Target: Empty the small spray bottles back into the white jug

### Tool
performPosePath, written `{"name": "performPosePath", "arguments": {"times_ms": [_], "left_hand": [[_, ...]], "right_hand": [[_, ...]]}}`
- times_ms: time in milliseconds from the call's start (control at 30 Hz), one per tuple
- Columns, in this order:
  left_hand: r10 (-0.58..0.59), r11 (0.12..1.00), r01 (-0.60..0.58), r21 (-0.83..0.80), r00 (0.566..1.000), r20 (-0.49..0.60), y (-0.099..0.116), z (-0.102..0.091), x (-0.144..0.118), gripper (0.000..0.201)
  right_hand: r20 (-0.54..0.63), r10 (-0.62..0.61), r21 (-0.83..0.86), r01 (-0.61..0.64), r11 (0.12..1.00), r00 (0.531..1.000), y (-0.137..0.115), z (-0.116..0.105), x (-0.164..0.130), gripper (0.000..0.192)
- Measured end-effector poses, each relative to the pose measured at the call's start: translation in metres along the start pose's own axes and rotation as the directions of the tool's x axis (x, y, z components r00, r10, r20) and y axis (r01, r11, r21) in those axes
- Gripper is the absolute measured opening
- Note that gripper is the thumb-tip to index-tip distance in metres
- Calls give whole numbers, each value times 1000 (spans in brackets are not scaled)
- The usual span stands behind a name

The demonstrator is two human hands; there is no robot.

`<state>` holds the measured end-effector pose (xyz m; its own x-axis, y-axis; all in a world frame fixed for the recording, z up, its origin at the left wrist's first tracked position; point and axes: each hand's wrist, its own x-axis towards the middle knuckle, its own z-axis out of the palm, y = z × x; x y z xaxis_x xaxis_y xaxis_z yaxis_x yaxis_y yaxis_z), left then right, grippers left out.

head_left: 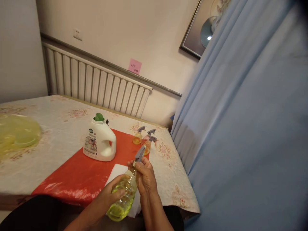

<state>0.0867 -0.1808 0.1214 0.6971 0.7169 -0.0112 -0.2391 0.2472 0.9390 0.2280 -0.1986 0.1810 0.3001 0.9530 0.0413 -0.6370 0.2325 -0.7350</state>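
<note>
A clear, ribbed spray bottle (124,200) with yellow-green liquid at its bottom is tilted between my hands. My left hand (113,192) wraps around its body. At the neck, just under the grey trigger head (140,154), the fingers of my right hand (145,176) are closed. Beneath the bottle lies a white sheet or cloth (115,170), partly covered by my hands. Beyond them stands a white jug (99,141) with a handle, a printed label and a green piece in its mouth.
Several smaller spray bottles (137,138) with grey triggers stand behind my right hand. A red plastic sheet (72,179) covers part of the floral tablecloth (57,141). A translucent yellow basin (19,131) is at left. A blue curtain (231,128) hangs close on the right.
</note>
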Motion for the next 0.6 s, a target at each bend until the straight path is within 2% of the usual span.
{"name": "performPosePath", "arguments": {"times_ms": [100, 267, 400, 600], "left_hand": [[46, 999, -46, 0, 999, -23, 0, -1, 3, 58], [53, 998, -52, -22, 997, 52, 8, -2, 4, 57], [32, 999, -32, 4, 999, 37, 13, -4, 3, 59], [42, 998, -40, -42, 997, 63, 21, -4, 0, 56]], "right_hand": [[-20, -15, -2, 15, 1000, 1000, 2, -1, 2, 32], [84, -18, 19, 17, 1000, 996, 2, -2, 4, 25], [123, -31, 17, 30, 999, 992, -4, -3, 6, 20], [149, 1, -36, 5, 999, 989, -16, -4, 12, 29]]}}
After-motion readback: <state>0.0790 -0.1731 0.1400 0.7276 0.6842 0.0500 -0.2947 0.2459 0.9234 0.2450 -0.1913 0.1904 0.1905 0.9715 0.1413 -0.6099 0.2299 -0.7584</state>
